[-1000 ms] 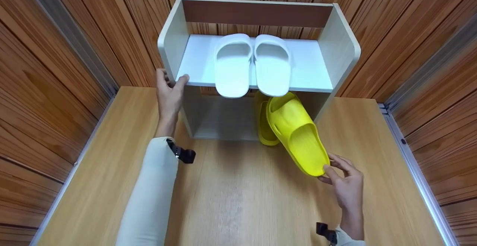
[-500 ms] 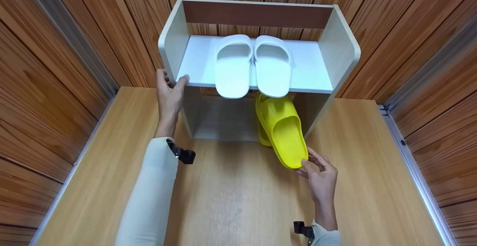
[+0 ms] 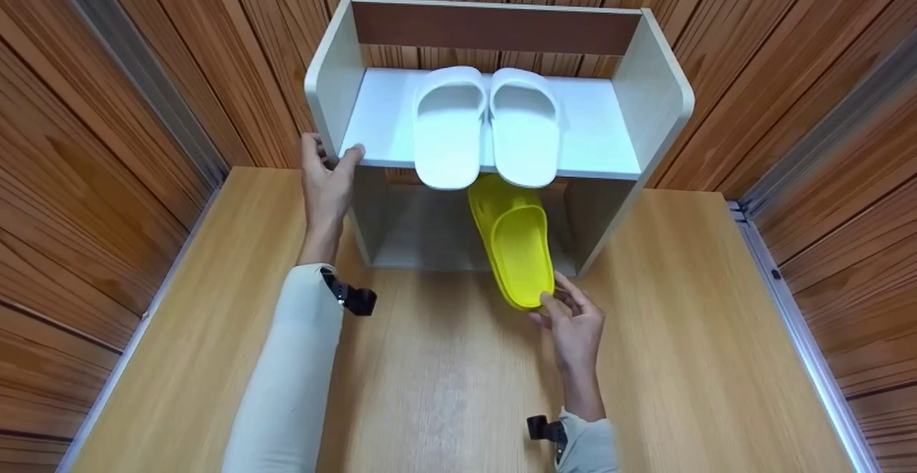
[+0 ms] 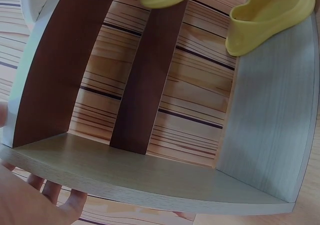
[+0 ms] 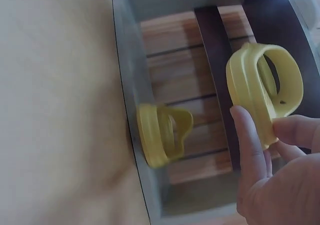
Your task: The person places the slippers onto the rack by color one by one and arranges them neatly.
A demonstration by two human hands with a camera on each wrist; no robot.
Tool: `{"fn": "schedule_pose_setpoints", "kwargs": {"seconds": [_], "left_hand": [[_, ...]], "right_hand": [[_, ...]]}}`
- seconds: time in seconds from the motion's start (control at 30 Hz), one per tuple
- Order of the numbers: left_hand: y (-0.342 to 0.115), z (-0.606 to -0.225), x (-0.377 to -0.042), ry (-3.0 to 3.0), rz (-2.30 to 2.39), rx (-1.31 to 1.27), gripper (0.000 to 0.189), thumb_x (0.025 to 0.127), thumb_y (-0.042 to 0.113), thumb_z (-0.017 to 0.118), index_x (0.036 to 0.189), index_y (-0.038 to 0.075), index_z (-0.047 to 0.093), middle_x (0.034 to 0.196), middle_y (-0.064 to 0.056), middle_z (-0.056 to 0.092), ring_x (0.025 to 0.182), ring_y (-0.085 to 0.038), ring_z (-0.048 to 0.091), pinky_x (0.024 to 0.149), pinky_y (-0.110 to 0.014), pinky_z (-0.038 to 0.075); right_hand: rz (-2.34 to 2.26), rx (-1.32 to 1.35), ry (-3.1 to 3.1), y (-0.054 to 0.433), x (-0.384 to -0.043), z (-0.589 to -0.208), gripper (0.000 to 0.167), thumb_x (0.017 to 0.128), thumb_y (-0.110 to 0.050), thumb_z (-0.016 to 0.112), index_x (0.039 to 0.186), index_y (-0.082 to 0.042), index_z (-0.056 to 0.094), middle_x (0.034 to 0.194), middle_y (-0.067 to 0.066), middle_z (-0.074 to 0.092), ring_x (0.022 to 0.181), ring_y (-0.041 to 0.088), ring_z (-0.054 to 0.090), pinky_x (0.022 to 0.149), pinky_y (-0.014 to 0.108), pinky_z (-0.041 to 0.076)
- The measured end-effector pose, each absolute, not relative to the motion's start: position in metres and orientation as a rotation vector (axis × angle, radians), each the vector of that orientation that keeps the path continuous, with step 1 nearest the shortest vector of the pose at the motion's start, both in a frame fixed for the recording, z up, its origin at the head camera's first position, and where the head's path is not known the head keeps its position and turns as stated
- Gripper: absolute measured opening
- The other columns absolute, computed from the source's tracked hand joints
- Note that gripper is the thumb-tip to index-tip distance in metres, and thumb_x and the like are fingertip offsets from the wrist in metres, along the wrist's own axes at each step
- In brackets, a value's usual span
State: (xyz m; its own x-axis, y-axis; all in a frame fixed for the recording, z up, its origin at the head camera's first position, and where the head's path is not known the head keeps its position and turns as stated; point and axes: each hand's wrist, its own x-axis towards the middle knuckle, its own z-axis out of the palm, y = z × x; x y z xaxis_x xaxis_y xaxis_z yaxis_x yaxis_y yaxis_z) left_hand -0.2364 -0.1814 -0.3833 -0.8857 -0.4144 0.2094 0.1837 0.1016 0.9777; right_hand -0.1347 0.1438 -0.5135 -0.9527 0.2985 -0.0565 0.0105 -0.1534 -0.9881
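Note:
My right hand [image 3: 577, 330] pinches the heel of a yellow slipper [image 3: 521, 251], thumb on top, its toe reaching in under the upper board. A second yellow slipper [image 5: 152, 135] rests on the lower board [image 4: 270, 115] of a small shoe rack [image 3: 609, 208]; in the head view the held one hides it. The right wrist view puts the held slipper up off the lower board, apart from its mate. At the rack's left side panel [image 3: 337, 86] my left hand [image 3: 326, 193] grips the edge, thumb on the upper board's front corner.
Two white slippers [image 3: 449, 129] stand side by side on the upper board [image 3: 594, 122], heels at its front edge. Wood-panelled walls [image 3: 86, 136] enclose the wooden tabletop [image 3: 430, 387] behind and at both sides. Metal rails [image 3: 795, 344] line the tabletop's sides.
My right hand has carried the yellow slipper leftward and slightly inward, turning it straighter, until it covers the other yellow slipper in the head view. My left hand keeps its place on the rack.

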Motion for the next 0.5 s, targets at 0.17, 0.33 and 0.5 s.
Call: {"fn": "schedule_pose_setpoints", "kwargs": {"seconds": [0.17, 0.33, 0.5], "left_hand": [[-0.175, -0.366, -0.222, -1.954, -1.844, 0.224, 0.039, 0.095, 0.014, 0.062, 0.126, -0.001, 0.043, 0.139, -0.023, 0.048, 0.126, -0.032, 0.049, 0.104, -0.049, 0.038], [-0.171, -0.358, -0.214, -1.959, -1.849, 0.225, 0.038, 0.096, 0.015, 0.06, 0.125, -0.001, 0.043, 0.14, -0.022, 0.047, 0.127, -0.033, 0.048, 0.105, -0.05, 0.038], [-0.17, -0.355, -0.212, -1.96, -1.857, 0.214, 0.039, 0.095, 0.012, 0.061, 0.126, -0.002, 0.043, 0.139, -0.023, 0.046, 0.128, -0.033, 0.047, 0.105, -0.049, 0.038]], "right_hand": [[2.25, -0.364, -1.887, 0.128, -0.141, -0.516, 0.045, 0.093, 0.009, 0.065, 0.137, 0.003, 0.059, 0.121, 0.021, 0.056, 0.101, 0.027, 0.06, 0.072, 0.033, 0.059], [2.284, -0.38, -1.844, 0.114, -0.148, -0.518, 0.045, 0.093, 0.009, 0.064, 0.138, 0.005, 0.058, 0.12, 0.022, 0.055, 0.101, 0.027, 0.06, 0.07, 0.032, 0.059], [2.337, -0.428, -1.763, 0.099, -0.158, -0.52, 0.045, 0.092, 0.01, 0.064, 0.136, 0.007, 0.059, 0.115, 0.025, 0.055, 0.093, 0.024, 0.061, 0.065, 0.031, 0.059]]}}
